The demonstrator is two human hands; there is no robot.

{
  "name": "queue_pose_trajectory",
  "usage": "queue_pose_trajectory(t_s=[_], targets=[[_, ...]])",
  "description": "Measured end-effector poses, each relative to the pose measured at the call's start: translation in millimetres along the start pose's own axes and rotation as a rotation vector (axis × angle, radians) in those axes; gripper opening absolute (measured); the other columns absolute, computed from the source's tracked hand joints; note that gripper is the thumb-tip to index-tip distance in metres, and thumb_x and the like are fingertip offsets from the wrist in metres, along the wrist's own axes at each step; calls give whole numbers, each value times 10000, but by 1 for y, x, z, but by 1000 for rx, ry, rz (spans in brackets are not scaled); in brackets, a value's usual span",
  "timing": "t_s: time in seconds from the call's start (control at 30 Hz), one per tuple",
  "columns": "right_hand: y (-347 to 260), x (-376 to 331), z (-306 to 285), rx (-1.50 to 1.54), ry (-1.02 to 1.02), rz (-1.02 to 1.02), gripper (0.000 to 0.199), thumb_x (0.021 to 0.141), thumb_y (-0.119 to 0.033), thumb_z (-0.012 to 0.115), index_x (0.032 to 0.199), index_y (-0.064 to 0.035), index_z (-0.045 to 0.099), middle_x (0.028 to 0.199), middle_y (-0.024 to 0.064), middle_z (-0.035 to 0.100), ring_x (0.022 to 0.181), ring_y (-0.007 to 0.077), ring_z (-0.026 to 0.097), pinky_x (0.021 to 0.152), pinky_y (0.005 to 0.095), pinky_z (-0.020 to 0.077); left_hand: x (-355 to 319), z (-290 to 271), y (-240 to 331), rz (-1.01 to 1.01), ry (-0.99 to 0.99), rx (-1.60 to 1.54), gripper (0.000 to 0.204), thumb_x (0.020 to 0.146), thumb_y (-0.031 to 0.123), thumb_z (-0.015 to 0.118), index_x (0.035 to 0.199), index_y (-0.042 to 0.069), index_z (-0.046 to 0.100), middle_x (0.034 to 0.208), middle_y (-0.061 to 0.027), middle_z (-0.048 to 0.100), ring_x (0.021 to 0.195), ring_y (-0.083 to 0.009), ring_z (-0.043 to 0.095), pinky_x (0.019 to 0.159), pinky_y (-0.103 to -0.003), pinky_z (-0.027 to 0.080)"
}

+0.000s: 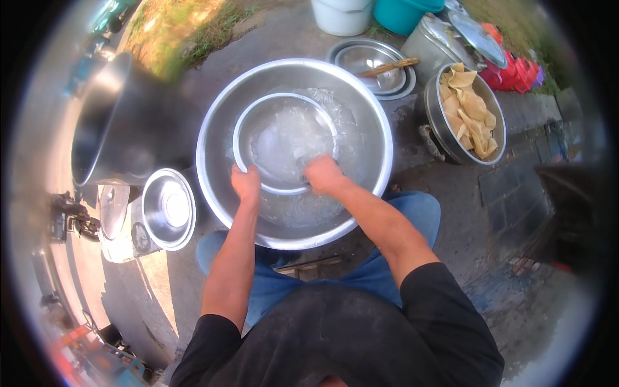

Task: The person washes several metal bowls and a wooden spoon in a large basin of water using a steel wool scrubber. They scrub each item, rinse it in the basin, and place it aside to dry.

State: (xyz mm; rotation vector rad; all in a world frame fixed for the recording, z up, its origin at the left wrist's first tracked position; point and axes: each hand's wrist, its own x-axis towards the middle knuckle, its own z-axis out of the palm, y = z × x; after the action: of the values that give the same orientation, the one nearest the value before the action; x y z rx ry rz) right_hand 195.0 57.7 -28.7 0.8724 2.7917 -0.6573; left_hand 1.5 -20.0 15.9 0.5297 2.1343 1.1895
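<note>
A wide silver metal basin [218, 129] with water in it stands between my knees. Inside it lies a smaller round metal bowl [269, 149], its bottom wet and cloudy with splashes. My left hand [246, 185] grips the bowl's near left rim, thumb at the edge. Over the bowl's near right side my right hand [324, 174] is closed, with its fingers down against the inside. Whatever those fingers may hold is hidden by the hand and the blur of the water.
Left of the basin stand a metal bowl [169, 209] and a large dark pot [106, 122]. At the back right are stacked metal basins [369, 57] with wooden sticks, a pot of tan sheets [474, 113], a white bucket [342, 14] and a teal tub [401, 16].
</note>
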Motion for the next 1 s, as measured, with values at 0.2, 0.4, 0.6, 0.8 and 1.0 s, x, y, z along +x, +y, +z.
queue_pose_trajectory(t_s=[0.2,0.4,0.6,0.8,1.0], targets=[[-10,-2,0,77,-74,-2,339,660,-152,704,995,-130,658,918,89,660,927,274,628,849,438,429,20,12,-67,-18,43,43,327,745,26,584,1057,-71,575,947,-205,675,908,-298,667,805,-347,492],[-32,-2,-31,242,-104,-35,294,701,-215,714,980,-131,672,887,97,672,907,286,637,850,433,441,-16,12,-8,-77,71,-99,375,744,13,576,1111,-61,569,966,-177,665,836,-244,659,754,-346,498],[9,-33,-66,-113,41,-46,265,684,-99,645,940,-158,684,899,82,642,918,302,606,736,404,489,10,-9,-15,202,59,125,497,757,58,599,1247,3,530,985,-158,657,873,-275,646,829,-324,492],[-3,-26,-172,21,71,60,306,689,-97,635,986,-140,694,973,93,661,931,316,624,770,433,498,11,-24,10,959,-164,454,236,834,230,678,975,41,676,908,-125,676,791,-291,646,742,-323,508],[3,-16,-189,241,760,186,376,716,-57,635,1087,-118,649,1148,119,617,1057,300,584,856,409,483,-17,-14,76,518,-265,31,342,877,339,676,786,10,666,684,-38,638,634,-113,579,595,-269,459]])
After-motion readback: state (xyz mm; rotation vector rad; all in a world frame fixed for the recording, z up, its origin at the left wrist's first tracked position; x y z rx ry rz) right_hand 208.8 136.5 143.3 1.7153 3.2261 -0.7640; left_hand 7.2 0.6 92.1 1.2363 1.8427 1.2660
